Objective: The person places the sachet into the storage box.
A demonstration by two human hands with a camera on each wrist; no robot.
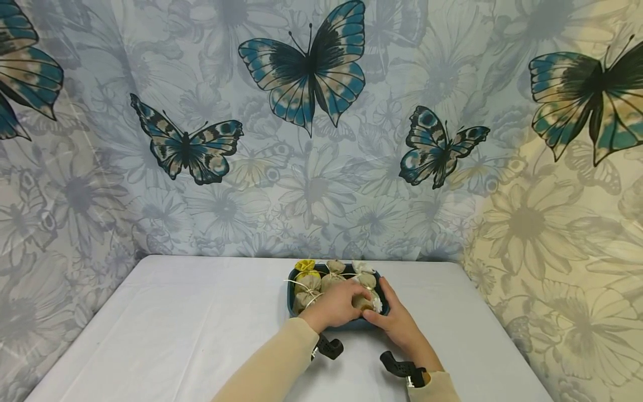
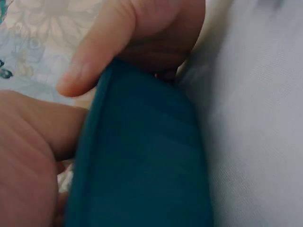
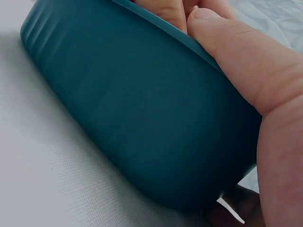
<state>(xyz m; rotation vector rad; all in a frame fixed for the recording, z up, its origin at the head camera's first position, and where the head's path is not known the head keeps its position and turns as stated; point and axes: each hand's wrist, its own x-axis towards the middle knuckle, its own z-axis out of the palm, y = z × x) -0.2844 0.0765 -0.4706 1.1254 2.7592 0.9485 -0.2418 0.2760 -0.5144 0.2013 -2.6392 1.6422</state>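
At lower centre, a small pouch in the teal tray is pinched by the left hand and the right hand.

Pouch under both hands mostly hidden; tray blurred, cut off in left wrist view.

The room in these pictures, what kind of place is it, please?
Probably a staged tabletop set, not a lived-in room: a butterfly-print cloth hangs as backdrop, and a white-covered table bears only a teal tray of small cloth pouches.
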